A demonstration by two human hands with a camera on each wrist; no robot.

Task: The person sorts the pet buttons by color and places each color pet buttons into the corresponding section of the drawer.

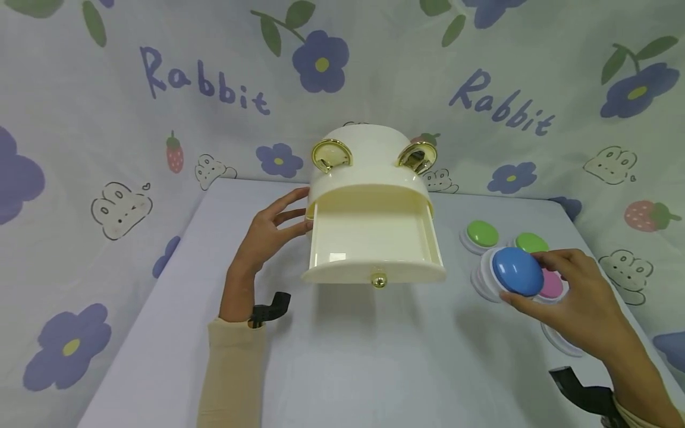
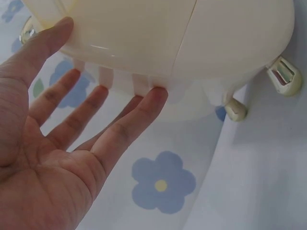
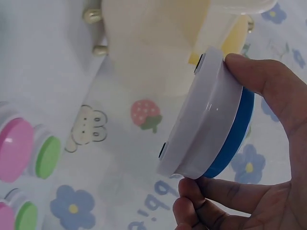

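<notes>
A cream drawer box (image 1: 369, 154) with gold fittings stands on the white table, its drawer (image 1: 374, 232) pulled out at the front and nothing inside. My left hand (image 1: 267, 232) rests its fingertips against the box's left side, fingers spread and fairly straight; the left wrist view shows these fingertips (image 2: 158, 96) at the glossy wall. To the right, my right hand (image 1: 583, 297) pinches a round blue push button (image 1: 517, 271) with a white base between thumb and fingers. In the right wrist view, this button (image 3: 206, 120) is tilted, held off the table, its underside showing small dark pads.
Two green buttons (image 1: 483, 234) and a pink button (image 1: 551, 285) lie on the table near the right hand. Another white base (image 1: 562, 342) is partly hidden beneath that hand. A patterned cloth (image 1: 214, 131) hangs behind the table. The drawer has a gold knob (image 1: 379, 280).
</notes>
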